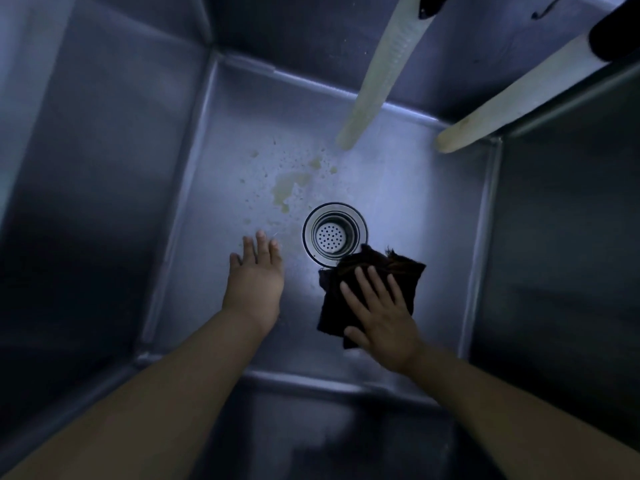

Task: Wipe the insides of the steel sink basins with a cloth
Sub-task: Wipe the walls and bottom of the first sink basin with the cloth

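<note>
The sink basin [104, 168] is bluish-grey steel, darker on its walls and pale, almost white, where light falls on the floor. Yellowish-brown stains [289, 188] and small specks of the same colour mark the floor just beyond the drain. The drain strainer [332, 233] is shiny silver with a dark ring around it and a regular pattern of small round holes. The cloth [367, 289] is black with faint brownish streaks near its far edge. Two hoses [384, 67] are pale cream, tinged yellow-green, each with a black fitting at the top.
</note>
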